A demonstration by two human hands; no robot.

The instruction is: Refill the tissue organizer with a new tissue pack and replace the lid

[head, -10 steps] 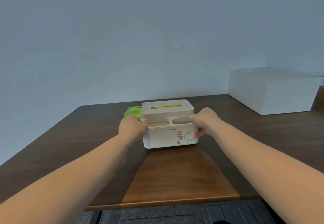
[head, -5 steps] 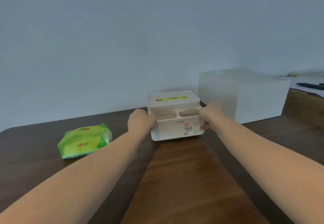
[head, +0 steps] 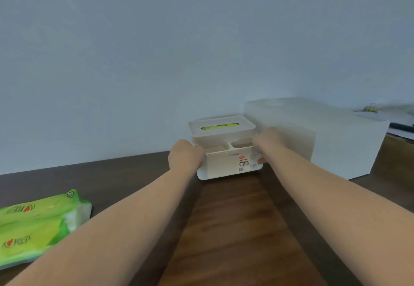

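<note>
A white tissue organizer (head: 226,164) stands on the dark wooden table (head: 235,229), close to the wall. Its white lid (head: 221,127) sits on top, and green tissue packaging shows through the lid's slot. Two open compartments lie along its front. My left hand (head: 186,157) grips the organizer's left side and my right hand (head: 266,143) grips its right side. A second green tissue pack (head: 38,223) lies flat on the table at the lower left, apart from both hands.
A large white box (head: 324,138) stands right of the organizer, almost touching it. Behind that box, at the far right, lie papers and a dark object. The pale wall runs directly behind the organizer.
Both hands have carried the organizer to the right and back toward the wall, beside the white box. The green tissue pack that was behind it is left alone at the left.
</note>
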